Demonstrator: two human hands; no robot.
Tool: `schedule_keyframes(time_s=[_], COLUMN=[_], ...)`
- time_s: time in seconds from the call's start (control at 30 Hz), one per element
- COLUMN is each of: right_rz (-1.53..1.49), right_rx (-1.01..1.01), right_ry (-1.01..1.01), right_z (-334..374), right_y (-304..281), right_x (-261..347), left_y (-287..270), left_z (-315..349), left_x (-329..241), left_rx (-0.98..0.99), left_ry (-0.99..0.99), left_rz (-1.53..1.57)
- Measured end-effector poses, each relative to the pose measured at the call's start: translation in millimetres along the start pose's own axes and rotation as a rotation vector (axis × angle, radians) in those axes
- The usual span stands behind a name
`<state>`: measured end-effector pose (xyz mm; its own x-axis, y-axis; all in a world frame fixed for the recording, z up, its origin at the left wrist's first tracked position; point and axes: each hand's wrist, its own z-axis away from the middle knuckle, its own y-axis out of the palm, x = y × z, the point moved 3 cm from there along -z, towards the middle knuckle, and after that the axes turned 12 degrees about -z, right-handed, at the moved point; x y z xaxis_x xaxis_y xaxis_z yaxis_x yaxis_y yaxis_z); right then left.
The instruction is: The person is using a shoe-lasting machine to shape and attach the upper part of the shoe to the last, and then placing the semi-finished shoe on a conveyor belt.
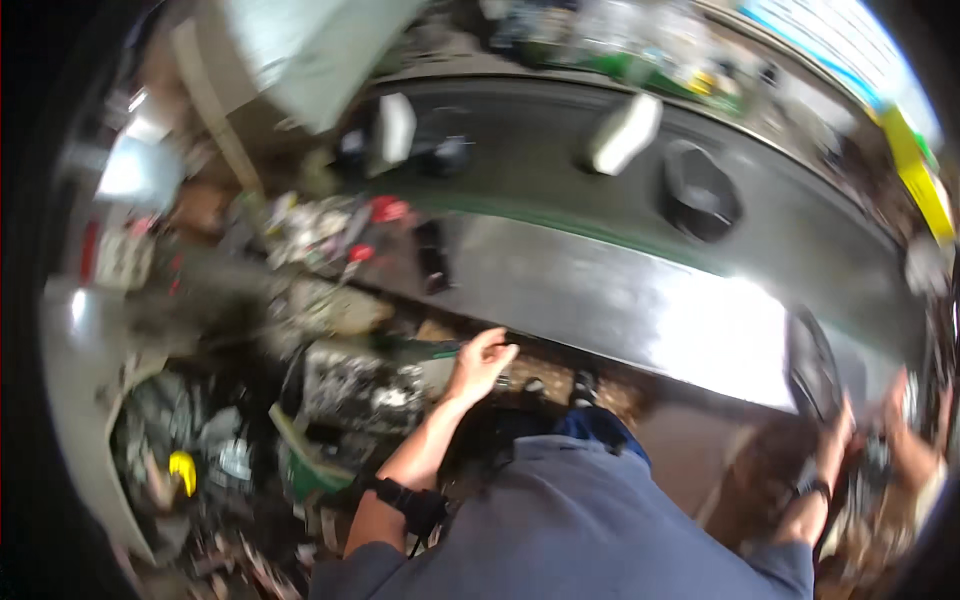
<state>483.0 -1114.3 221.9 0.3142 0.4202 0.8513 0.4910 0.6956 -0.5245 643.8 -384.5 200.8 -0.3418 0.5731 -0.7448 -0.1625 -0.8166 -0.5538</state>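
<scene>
My left hand (482,364) is in front of the metal ledge's near edge, fingers loosely bent and apart, with nothing visible in it. At the right end of the ledge my right hand (838,428) grips the lower end of a black plastic container (818,365), tilted with its curved rim showing; blur hides the fingers in part. Beyond the ledge (590,290) runs a dark conveyor belt (520,130). On it lie a black oval tub (700,195), a white block-like piece (626,135) and another white piece (395,130).
Another person's hand (908,440) is close to my right hand. A dark flat object (433,255) and red pieces (388,208) lie at the ledge's left end. Mixed waste fills a bin (120,470) at lower left. Clear bottles (610,40) stand behind the belt.
</scene>
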Motion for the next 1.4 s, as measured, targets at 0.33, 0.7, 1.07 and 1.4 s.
schedule_keyframes(time_s=[0.33, 0.7, 1.07, 1.4], right_rz=[-0.247, 0.203, 0.376, 0.433], right_rx=[-0.093, 0.626, 0.644, 0.672], right_ry=[-0.075, -0.61, -0.349, -0.306], right_z=[-123.5, 63.3, 41.1, 19.0], right_y=[218.6, 527.7, 666.8, 718.1], right_x=[22.1, 255.7, 340.9, 369.2], left_y=[-256.4, -592.1, -768.2, -811.5], left_z=[-34.4, -157.4, -202.8, -210.6], left_x=[69.8, 190.5, 328.0, 349.9], left_rx=[-0.719, -1.025, -0.994, -0.892], left_ry=[-0.185, -0.706, -0.901, -0.846], left_rz=[-0.221, -0.986, -1.314, -1.565])
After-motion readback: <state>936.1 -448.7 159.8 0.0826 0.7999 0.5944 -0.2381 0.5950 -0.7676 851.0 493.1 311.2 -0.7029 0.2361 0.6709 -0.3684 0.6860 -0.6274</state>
